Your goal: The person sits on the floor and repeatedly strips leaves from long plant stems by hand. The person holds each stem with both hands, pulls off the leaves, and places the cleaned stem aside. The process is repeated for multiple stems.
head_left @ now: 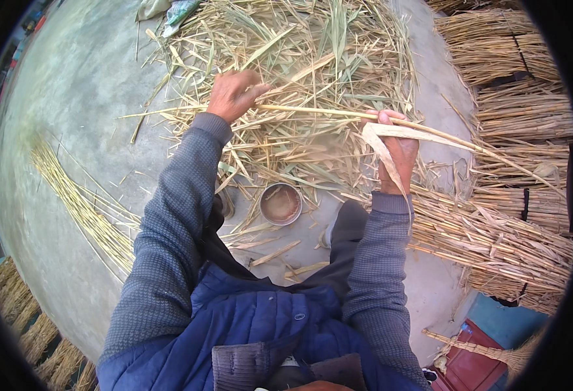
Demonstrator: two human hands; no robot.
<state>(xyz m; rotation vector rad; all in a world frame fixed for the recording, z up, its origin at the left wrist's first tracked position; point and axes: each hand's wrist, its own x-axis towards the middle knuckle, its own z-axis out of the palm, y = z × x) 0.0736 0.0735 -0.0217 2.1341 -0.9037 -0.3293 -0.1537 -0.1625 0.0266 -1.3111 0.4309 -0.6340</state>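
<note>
A long, thin yellow reed stalk (pixel 325 111) stretches across in front of me, nearly level, its thicker end reaching far right. My right hand (pixel 400 146) pinches it between thumb and fingers. From that hand a pale dry leaf (pixel 381 151) hangs, bent over and partly peeled from the stalk. My left hand (pixel 234 96) is closed around the thinner part, slightly blurred, with the tip sticking out to its left. Beneath both hands spreads a heap of stripped dry leaves (pixel 286 143), some still greenish.
A round metal bowl (pixel 280 204) with a brownish inside stands between my feet. Thin peeled stalks (pixel 81 199) lie at left on the concrete floor (pixel 71 104). Bundled reeds (pixel 514 117) line the right side, with a loose leafy pile (pixel 488 234) close by. A red box-like object (pixel 469 358) sits lower right.
</note>
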